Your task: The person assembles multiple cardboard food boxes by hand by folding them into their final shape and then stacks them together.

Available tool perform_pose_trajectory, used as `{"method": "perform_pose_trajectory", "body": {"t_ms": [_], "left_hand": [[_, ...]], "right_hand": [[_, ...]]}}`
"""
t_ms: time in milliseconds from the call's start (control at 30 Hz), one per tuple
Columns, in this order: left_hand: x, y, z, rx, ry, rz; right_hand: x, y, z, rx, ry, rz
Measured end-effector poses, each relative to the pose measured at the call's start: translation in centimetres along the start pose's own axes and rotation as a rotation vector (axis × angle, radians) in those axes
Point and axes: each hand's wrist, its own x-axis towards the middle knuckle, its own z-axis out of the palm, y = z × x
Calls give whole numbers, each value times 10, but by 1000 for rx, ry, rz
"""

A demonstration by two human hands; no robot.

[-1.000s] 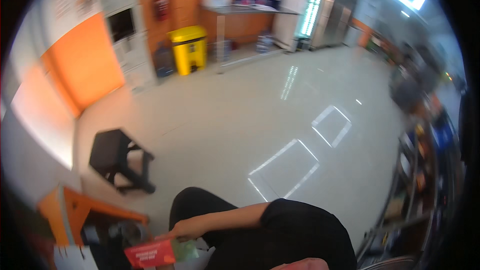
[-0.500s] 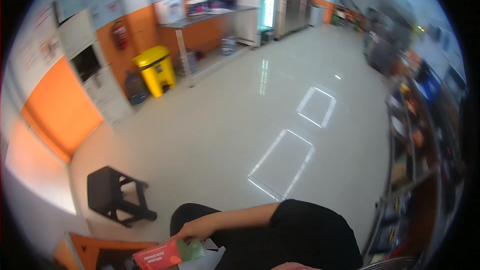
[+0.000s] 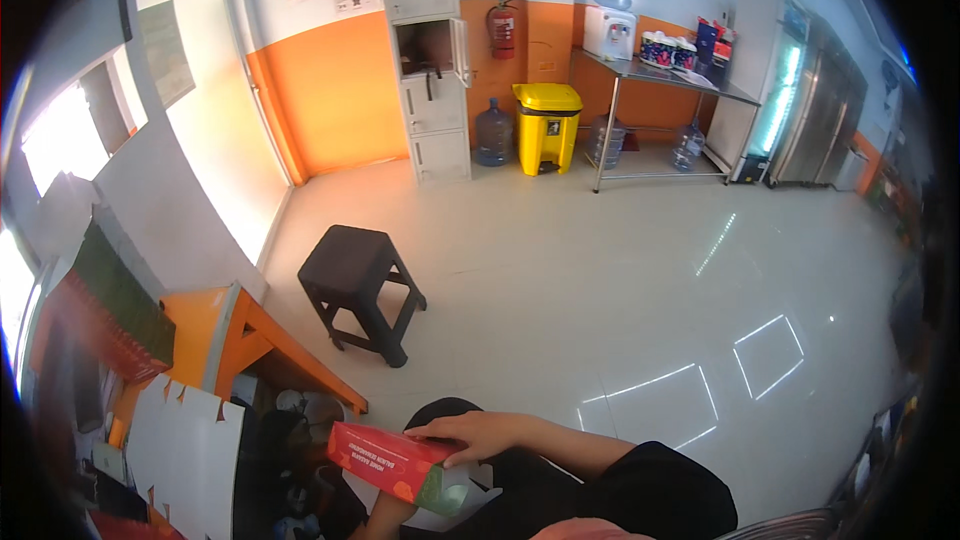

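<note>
I hold a long red carton with a green end (image 3: 398, 462) low in the view, just in front of my body. My right hand (image 3: 470, 432) lies on top of its right part, fingers curled over the upper edge; the bare forearm runs back to a black sleeve (image 3: 660, 485). My left forearm (image 3: 385, 518) comes up from the lower edge under the carton. Its hand is mostly hidden beneath the carton and seems to support it from below.
A black plastic stool (image 3: 355, 285) stands on the pale tiled floor ahead. An orange table (image 3: 235, 335) and white cardboard (image 3: 185, 445) are at my left. Far off are grey lockers (image 3: 430, 70), a yellow bin (image 3: 547, 125), a metal table (image 3: 665, 75) and steel fridges (image 3: 800, 90).
The view has swung to the left, so the stool, orange table and lockers now sit nearer the middle. The carton stays in my hands, right hand still on top.
</note>
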Motion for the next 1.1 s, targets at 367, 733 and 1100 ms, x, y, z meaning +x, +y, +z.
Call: {"method": "perform_pose_trajectory", "body": {"t_ms": [367,733,1100], "left_hand": [[-17,25,-14,44,79,12],[19,24,7,82,36,-39],[51,28,69,10,-183,20]], "right_hand": [[27,-3,24,-217,-33,-55],[-11,8,16,-472,233,-11],[-83,-23,-10,-430,287,-26]]}}
